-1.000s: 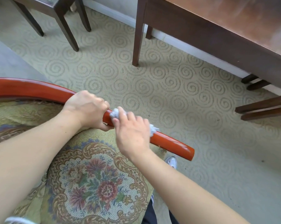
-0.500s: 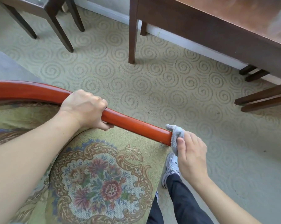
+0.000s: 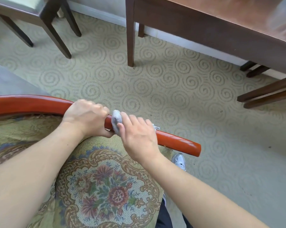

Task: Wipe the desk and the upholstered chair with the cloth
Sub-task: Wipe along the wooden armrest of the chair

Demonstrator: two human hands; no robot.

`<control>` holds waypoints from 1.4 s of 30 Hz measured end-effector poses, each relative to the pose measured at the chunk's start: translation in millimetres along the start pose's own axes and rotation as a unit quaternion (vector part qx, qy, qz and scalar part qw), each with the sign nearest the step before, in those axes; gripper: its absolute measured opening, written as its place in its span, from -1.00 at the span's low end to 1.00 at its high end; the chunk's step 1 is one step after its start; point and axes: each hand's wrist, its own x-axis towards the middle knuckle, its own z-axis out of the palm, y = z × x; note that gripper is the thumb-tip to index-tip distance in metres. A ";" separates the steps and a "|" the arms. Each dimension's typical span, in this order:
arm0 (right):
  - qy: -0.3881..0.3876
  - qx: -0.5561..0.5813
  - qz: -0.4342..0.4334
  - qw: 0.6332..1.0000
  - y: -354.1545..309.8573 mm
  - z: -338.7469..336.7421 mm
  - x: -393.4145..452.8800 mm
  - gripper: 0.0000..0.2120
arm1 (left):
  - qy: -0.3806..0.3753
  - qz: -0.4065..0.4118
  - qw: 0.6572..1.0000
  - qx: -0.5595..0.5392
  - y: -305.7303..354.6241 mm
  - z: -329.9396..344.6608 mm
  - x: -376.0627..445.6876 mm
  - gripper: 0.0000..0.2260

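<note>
The upholstered chair has a glossy red-brown curved wooden arm rail (image 3: pixel 180 141) and a floral tapestry seat (image 3: pixel 104 191) below me. My left hand (image 3: pixel 86 117) is wrapped around the rail. Right beside it, my right hand (image 3: pixel 137 134) presses a small grey cloth (image 3: pixel 116 120) around the rail, touching my left hand. The dark wooden desk (image 3: pixel 204 30) stands at the upper right, with its top only partly in view.
A dark-legged chair or stool (image 3: pixel 45 18) stands at the upper left. Dark wooden rails (image 3: pixel 267 94) jut in at the right. Swirl-patterned carpet (image 3: pixel 155 86) covers the floor. My shoe (image 3: pixel 179 160) and trouser leg show beneath the rail's free end.
My right hand slid the cloth out to the rail's free end half a second ago, then back up along the rail to my left hand. My left hand kept its grip.
</note>
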 end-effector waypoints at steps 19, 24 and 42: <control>0.049 0.005 0.128 0.991 -31.3 12.9 21.7 -0.66 | 0.023 0.005 0.999 0.027 0.5 1.6 -1.2 -0.52; 0.043 -0.016 0.059 0.997 -28.0 10.5 30.8 -0.68 | 0.031 0.010 0.999 0.016 -0.1 3.4 -1.1 -0.59; -0.018 -0.012 0.099 0.995 181.1 -35.6 -61.8 -0.65 | -0.183 -0.087 0.975 0.091 14.1 -26.0 -3.3 -0.33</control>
